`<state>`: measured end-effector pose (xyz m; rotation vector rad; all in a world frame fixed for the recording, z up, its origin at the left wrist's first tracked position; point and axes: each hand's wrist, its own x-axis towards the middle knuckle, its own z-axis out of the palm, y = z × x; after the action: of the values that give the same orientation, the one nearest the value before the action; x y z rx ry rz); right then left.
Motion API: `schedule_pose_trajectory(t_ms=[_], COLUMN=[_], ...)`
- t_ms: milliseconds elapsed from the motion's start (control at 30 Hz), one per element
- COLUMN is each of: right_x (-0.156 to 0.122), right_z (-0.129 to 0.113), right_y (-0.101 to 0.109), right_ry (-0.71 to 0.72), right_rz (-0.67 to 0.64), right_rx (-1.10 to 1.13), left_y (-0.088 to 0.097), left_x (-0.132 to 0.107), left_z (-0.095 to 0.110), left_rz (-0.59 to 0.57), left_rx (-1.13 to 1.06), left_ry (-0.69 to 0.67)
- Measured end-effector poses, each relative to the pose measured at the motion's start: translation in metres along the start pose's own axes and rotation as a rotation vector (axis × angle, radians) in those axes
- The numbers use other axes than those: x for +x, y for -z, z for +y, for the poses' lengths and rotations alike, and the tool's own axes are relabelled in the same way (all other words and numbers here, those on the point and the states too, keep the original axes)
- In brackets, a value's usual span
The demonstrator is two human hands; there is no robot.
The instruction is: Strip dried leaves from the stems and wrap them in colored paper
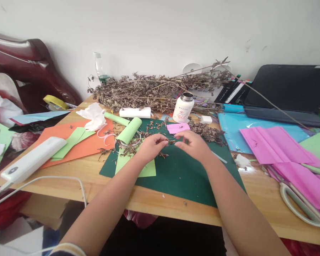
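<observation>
Over the dark green cutting mat (181,185), my left hand (152,146) has its thumb and fingertips pinched together on a small dried leaf sprig (172,142). My right hand (193,145) is just to the right, its thumb and fingers curved and apart, with nothing visible between them. Dried leaf crumbs (163,155) lie around the left hand. Under the left forearm is a light green paper sheet (148,169). A rolled green paper tube (130,131) rests beside a tape ring. Behind the hands lie a pink paper slip (178,128) and a pile of dried leaves (209,133).
A white open-topped bottle (183,108) stands behind the hands, before a long heap of dried stalks (141,90). Scissors (299,204) and pink paper (279,144) lie right. Orange paper (93,149) and a white power bank (34,160) with a cable lie left.
</observation>
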<state>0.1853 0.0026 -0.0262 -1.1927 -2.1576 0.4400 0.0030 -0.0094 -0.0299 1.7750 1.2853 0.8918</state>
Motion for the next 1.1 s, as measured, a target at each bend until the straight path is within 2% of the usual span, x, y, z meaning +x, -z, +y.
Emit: schedule_pose_trajectory(t_ms=[67, 167, 267, 400, 567, 733, 833, 1000, 1100], right_x=[0.0, 0.001, 0.001, 0.0, -0.001, -0.001, -0.001, -0.001, -0.002], right_z=[-0.012, -0.017, -0.012, 0.001, 0.011, 0.007, 0.0, -0.009, -0.009], right_y=[-0.007, -0.011, -0.009, -0.002, 0.004, -0.001, -0.004, -0.005, -0.006], right_ry=[0.06, 0.056, 0.017, -0.055, -0.167, -0.114, -0.04, 0.026, -0.027], right_rz=[-0.054, -0.056, -0.03, 0.012, 0.113, 0.068, 0.031, -0.027, -0.009], right_rx=[-0.035, -0.061, -0.066, -0.101, -0.037, -0.004, -0.008, -0.025, -0.01], left_y=[0.0, 0.0, 0.001, 0.002, 0.002, 0.001, 0.001, 0.0, -0.001], left_x=[-0.001, -0.002, -0.001, 0.003, 0.004, 0.001, 0.001, 0.002, 0.003], left_z=[0.001, 0.003, 0.001, -0.004, -0.007, -0.005, -0.003, -0.003, -0.005], left_rz=[-0.002, -0.014, 0.008, 0.099, 0.126, 0.083, 0.046, 0.011, -0.011], left_rx=[0.008, -0.011, -0.107, -0.309, -0.215, -0.059, -0.053, -0.233, -0.369], left_ry=[-0.014, -0.025, -0.014, 0.021, 0.016, 0.033, 0.021, 0.019, 0.05])
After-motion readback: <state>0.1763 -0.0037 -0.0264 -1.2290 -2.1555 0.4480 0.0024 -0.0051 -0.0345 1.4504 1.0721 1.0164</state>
